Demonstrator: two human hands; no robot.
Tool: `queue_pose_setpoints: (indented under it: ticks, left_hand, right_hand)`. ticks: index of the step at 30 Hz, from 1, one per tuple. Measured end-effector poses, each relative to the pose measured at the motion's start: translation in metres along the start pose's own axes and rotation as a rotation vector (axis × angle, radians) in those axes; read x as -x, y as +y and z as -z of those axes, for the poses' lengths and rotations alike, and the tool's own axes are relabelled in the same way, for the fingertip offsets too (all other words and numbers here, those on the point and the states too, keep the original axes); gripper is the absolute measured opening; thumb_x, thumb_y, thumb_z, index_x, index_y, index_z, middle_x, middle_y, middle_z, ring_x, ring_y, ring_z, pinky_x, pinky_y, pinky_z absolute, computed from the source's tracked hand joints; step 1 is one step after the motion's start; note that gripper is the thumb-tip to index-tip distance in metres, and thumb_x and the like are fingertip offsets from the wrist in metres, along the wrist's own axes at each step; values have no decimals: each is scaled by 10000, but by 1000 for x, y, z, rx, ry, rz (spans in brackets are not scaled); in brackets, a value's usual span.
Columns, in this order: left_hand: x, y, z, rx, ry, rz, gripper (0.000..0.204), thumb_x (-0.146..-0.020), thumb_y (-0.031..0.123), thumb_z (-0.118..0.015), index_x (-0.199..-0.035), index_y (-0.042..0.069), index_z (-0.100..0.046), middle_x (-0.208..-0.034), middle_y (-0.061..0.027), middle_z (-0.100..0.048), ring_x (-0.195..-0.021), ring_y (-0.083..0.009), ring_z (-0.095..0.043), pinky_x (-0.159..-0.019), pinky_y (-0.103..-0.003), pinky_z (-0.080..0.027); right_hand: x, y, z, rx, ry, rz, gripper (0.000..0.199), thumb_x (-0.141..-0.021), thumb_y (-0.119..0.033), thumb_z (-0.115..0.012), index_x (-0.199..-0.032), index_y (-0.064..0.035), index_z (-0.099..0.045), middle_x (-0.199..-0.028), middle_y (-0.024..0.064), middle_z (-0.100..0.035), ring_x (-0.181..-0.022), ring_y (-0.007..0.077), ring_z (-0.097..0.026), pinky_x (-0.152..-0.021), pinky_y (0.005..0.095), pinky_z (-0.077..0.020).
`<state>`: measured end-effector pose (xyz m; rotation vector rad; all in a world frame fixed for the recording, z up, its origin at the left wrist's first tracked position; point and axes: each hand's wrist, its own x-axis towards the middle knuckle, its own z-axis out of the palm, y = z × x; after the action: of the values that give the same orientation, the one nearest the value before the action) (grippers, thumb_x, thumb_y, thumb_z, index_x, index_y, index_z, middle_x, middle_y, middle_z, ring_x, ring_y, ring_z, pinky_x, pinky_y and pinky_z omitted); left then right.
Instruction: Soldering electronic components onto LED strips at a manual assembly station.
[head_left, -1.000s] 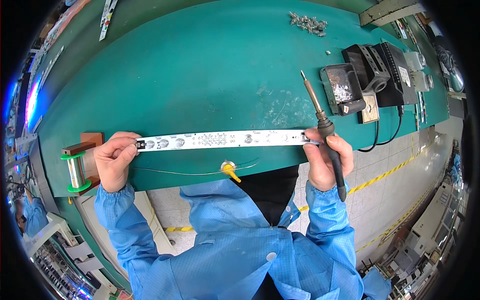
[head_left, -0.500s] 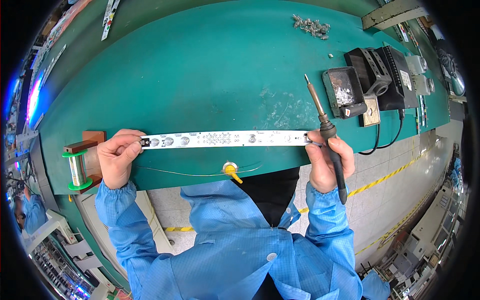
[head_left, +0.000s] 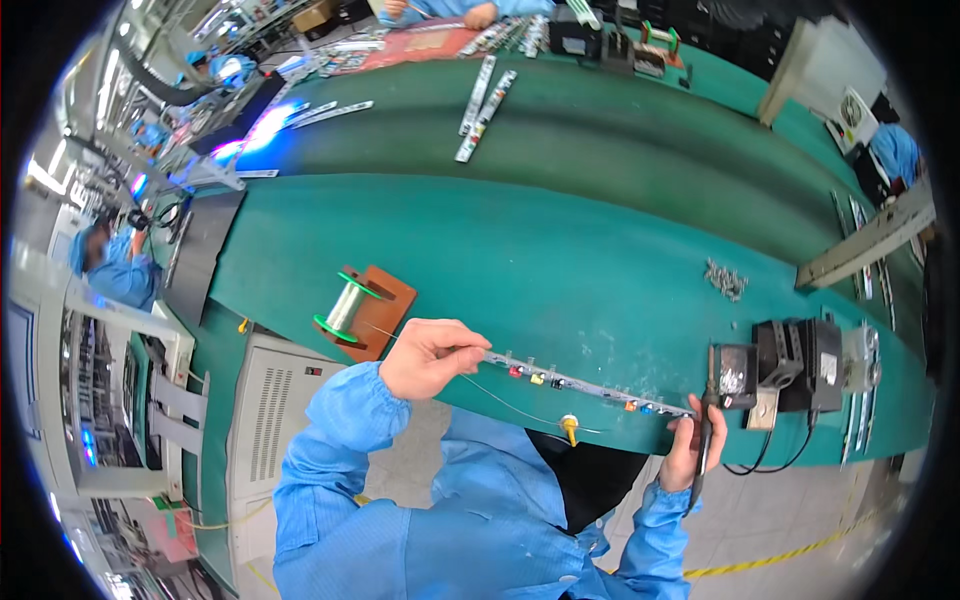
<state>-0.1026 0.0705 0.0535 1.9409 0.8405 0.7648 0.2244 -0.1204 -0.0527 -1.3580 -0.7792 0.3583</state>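
A long, narrow circuit board [head_left: 585, 387] is held up above the table's near edge, turned nearly edge-on so small red, yellow, black, orange and blue parts show along it. My left hand [head_left: 432, 358] pinches its left end. With the fingers of my right hand [head_left: 684, 450] I grip its other end, while a soldering iron [head_left: 705, 440] stays upright in that same hand, tip pointing away from me. Thin solder wire [head_left: 505, 402] curves below the board, past a yellow-tipped piece [head_left: 569, 428]. A solder spool [head_left: 346, 308] with green rims stands beyond my left hand.
At the right stand a soldering iron holder [head_left: 778, 355], a black tray [head_left: 737, 376] and a black box [head_left: 825, 365] with cables. A heap of small metal parts [head_left: 725, 280] lies farther back. Finished-looking strips [head_left: 486, 115] rest on the far belt; co-workers sit beyond.
The board has turned from its flat white face to nearly edge-on, showing the coloured parts. Its left end now sits farther away than its right. The view has swung up and left.
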Motion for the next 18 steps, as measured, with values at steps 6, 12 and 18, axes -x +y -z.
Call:
queue_pose_setpoints:
  ticks: [6, 12, 18]
  left_hand:
    - [-46, -32, 40, 671, 146, 547, 196, -898, 87, -608, -987, -81, -655, -773, -116, -655, -665, -150, -637, -580, -253, -525]
    - [-133, -49, -8, 1061, 329, 590, 440, -949, 152, -545, -1338, -7, -415, -1192, -194, -580, -1006, -259, -633, -832, -361, -551]
    - [-108, -36, -89, 419, 37, 325, 423, -902, 170, -637, -1283, 33, -516, -1079, -76, -634, -805, -139, -630, -692, -296, -531]
  right_hand:
    - [-1, -2, -10, 1, 56, 85, 437, -912, -86, -569, -1313, 0, -416, -1226, 240, -585, -716, 144, -591, -679, 277, -505]
    - [-1, -4, -16, 16, 41, 98, 420, -904, -52, -556, -1300, 6, -431, -1197, 227, -602, -711, 139, -578, -680, 273, -504]
    - [1, -9, -18, 44, 51, 52, 421, -898, -49, -552, -1299, 6, -437, -1203, 214, -599, -742, 138, -574, -709, 270, -498]
